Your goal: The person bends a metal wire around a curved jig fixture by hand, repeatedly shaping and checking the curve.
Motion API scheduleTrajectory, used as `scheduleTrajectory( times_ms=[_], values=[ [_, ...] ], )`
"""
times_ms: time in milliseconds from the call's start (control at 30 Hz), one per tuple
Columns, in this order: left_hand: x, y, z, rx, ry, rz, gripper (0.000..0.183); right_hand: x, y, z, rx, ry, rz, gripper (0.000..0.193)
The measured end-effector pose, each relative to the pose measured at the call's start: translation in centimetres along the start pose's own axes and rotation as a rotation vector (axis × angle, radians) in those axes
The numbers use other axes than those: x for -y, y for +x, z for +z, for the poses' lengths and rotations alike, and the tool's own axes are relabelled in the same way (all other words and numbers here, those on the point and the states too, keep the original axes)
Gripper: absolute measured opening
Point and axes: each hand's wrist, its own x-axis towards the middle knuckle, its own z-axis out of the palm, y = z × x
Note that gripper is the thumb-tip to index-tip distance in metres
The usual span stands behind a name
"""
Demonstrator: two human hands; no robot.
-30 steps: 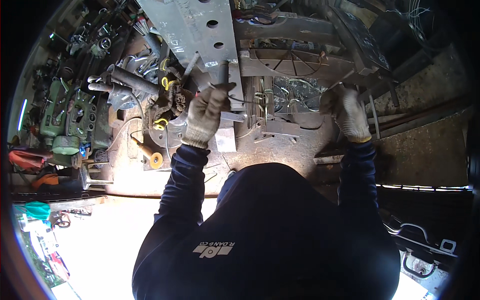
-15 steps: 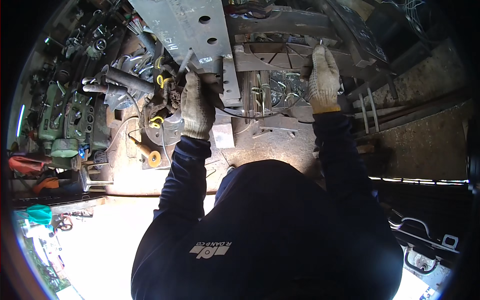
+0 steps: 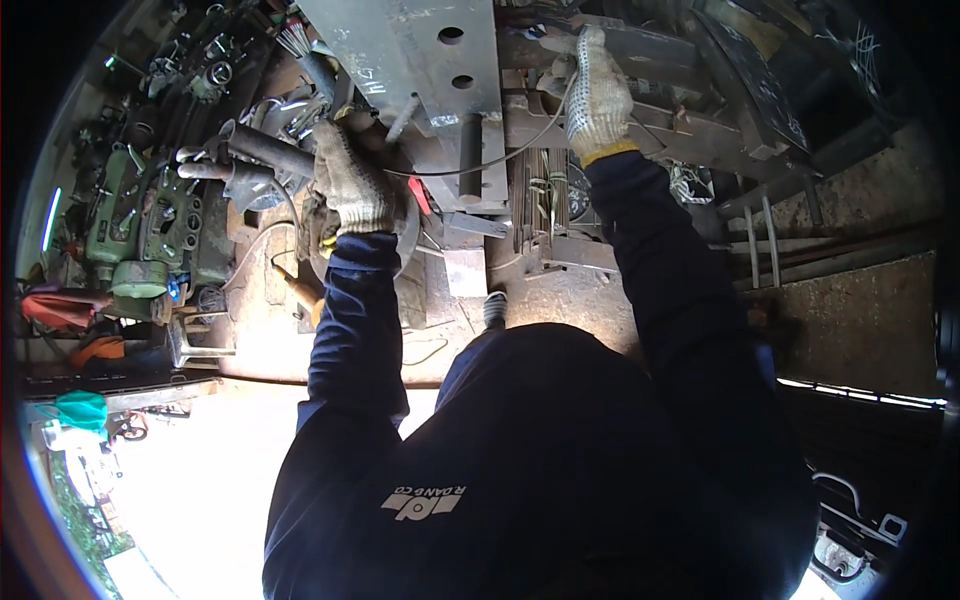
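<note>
My left hand (image 3: 350, 185), in a pale knitted work glove, is at the right end of a dark steel pipe (image 3: 265, 150), above a clutter of dark cloth and tools. Its fingers are curled, and what they hold, if anything, is hidden. Farther right and higher, my right hand (image 3: 600, 95), gloved with a yellow cuff, is closed beside the steel beams. A thin black cable (image 3: 490, 165) sags from near my left hand and runs up to my right palm; what that hand grips is concealed. Between the hands, a dark round bar (image 3: 470, 155) stands by the holed steel plate (image 3: 400, 50).
Green machinery (image 3: 125, 215) stands at the left. An orange-handled tool (image 3: 300, 288) lies below my left forearm. Tied thin rods (image 3: 543, 190) lie below the beams (image 3: 640, 125). Near the middle is a red object (image 3: 419, 195); a dark marked plate (image 3: 750, 80) leans at right.
My left hand has moved away from the round bar, leftward to the pipe. My right hand has risen and shifted left, drawing the cable up with it. The view has shifted slightly.
</note>
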Motion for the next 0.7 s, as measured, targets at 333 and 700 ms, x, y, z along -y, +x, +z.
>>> scheduleTrajectory(
  times_ms=[333, 700],
  values=[
    [3.3, 7.2, 0.8, 0.155, -0.017, -0.075, 0.05, -6.3, 6.6, 1.4, -0.267, -0.135, -0.24, 0.037],
    [4.0, 11.1, 2.0, 0.069, 0.091, -0.23, 0.054, -9.1, 9.8, 1.5, -0.265, -0.185, -0.415, 0.025]
  ],
)
